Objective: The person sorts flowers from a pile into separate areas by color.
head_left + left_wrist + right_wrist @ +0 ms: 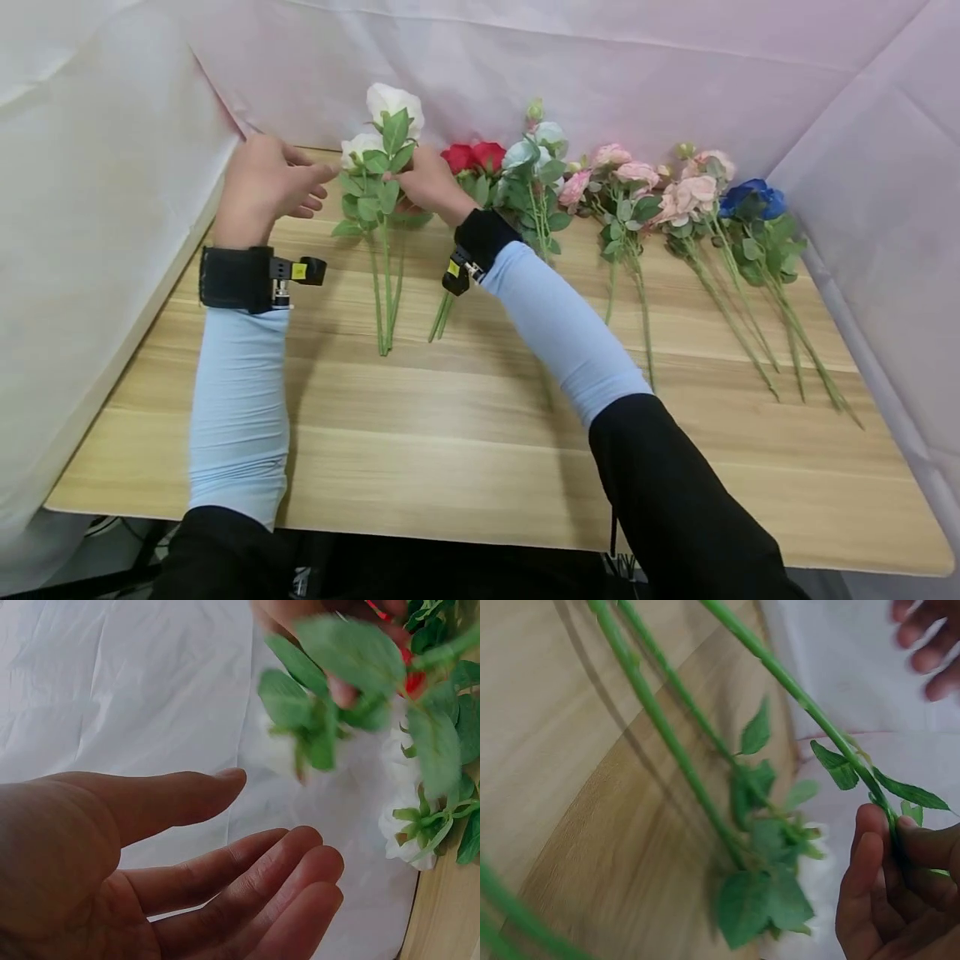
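Note:
At the back left of the table, my right hand [433, 182] pinches the green stem [804, 701] of a white rose [395, 107] between thumb and fingertips, plain in the right wrist view. That bloom stands above another white rose [362, 147], whose stem lies on the wood. My left hand [266, 185] is just left of these flowers, apart from them. Its thumb and fingers [289, 862] are spread and hold nothing in the left wrist view. Leaves of the raised rose [352, 664] blur in front of the right hand there.
Rightward along the back lie red roses [474, 157], pale blue flowers [551, 137], pink flowers [636, 172], peach flowers [692, 196] and blue flowers [752, 200], stems toward me. White cloth [525, 58] walls the wooden table [450, 450] at the back and sides.

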`<move>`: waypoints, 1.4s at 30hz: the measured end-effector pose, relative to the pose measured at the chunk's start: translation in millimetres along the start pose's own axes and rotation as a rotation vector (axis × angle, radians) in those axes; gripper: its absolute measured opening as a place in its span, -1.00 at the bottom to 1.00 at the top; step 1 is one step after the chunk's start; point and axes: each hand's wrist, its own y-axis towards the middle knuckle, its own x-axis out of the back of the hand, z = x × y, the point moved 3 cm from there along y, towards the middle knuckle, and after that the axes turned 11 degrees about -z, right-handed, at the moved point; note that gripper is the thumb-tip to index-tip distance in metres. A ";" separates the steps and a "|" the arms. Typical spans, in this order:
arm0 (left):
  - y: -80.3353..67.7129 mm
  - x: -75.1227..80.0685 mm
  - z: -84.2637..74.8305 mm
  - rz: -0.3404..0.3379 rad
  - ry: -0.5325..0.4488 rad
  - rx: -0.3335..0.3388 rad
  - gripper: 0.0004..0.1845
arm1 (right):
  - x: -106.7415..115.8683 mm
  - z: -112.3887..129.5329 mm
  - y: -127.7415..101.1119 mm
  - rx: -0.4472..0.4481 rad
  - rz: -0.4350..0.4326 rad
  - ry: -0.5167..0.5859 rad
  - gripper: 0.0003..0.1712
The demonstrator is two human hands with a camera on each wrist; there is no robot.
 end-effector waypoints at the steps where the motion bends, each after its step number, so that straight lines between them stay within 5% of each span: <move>1: -0.2 -3.4 -2.9 0.006 -0.007 0.000 -0.36 | -0.3 -3.6 3.9 -0.002 -0.010 -0.010 -0.65; 10: -6.5 -25.1 -26.1 0.045 -0.006 -0.021 -0.31 | 6.5 -36.8 20.1 -0.054 -0.073 -0.141 -0.69; 19: -7.3 -21.3 -36.0 0.021 0.032 -0.047 -0.28 | 18.2 -30.6 12.2 -0.088 -0.034 -0.084 -0.71; 33: -10.1 -18.7 -26.6 0.012 0.146 -0.090 -0.32 | 50.8 -17.8 -29.2 0.032 0.003 -0.148 -0.77; 42: -17.9 -30.8 -31.2 0.027 0.212 -0.162 -0.40 | 74.2 -17.0 -73.9 0.189 -0.019 -0.248 -0.90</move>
